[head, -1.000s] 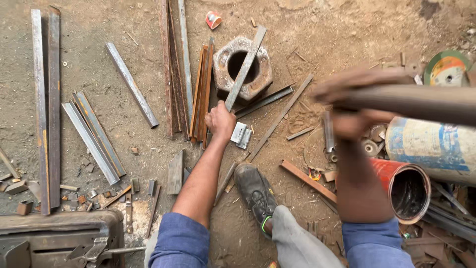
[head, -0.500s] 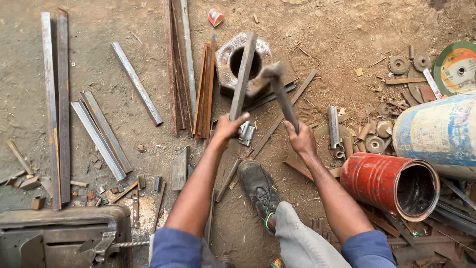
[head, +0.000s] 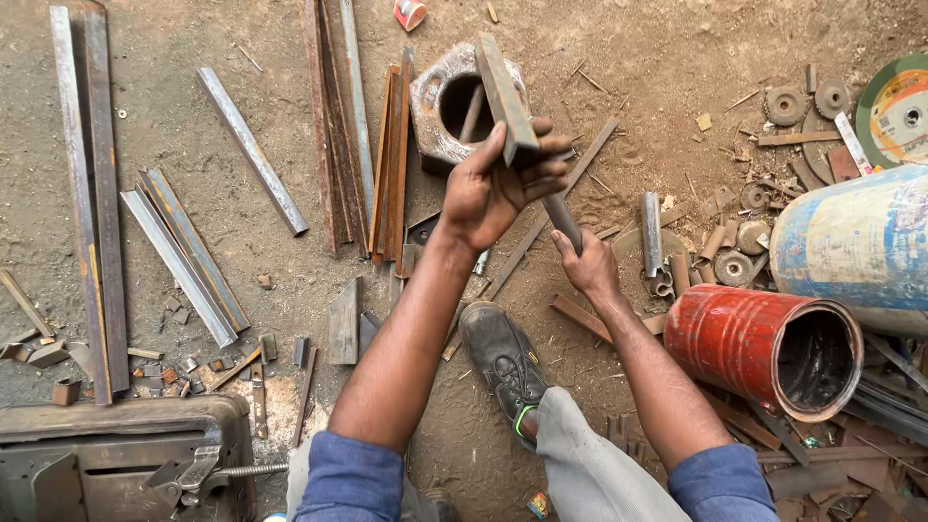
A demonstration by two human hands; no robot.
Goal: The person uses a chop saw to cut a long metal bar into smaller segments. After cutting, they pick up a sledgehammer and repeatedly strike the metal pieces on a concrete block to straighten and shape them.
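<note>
**Flat bar held over the ring block, hammer handle low**

My left hand [head: 498,188] is raised above the ground and clenched round the lower end of a short, flat, grey-brown steel bar [head: 503,92]. The bar tilts up and away from me, its upper part showing in front of a heavy, rusty, ring-shaped steel block [head: 435,116] that lies on the dirt. I cannot tell whether the bar's far end touches the block or hangs clear of it.

My right hand [head: 585,266] sits lower, near the ground, wrapped round a dark round metal handle [head: 561,220]. The handle runs up behind my left hand, so its head is hidden.

Handling, as I judge it: the bar is stiff and fairly heavy for its length, with hard square edges and a dull, rough face, so it should not slip. Best hold is near one end, thumb on the flat, fingers clear of the upper stretch.

Around: my black work shoe [head: 503,358] is planted between my arms. A red metal drum [head: 773,343] lies on its side to the right, beside a larger pale blue drum [head: 851,242]. Long angle irons [head: 87,193] and rusty strips [head: 387,155] lie to the left.
</note>
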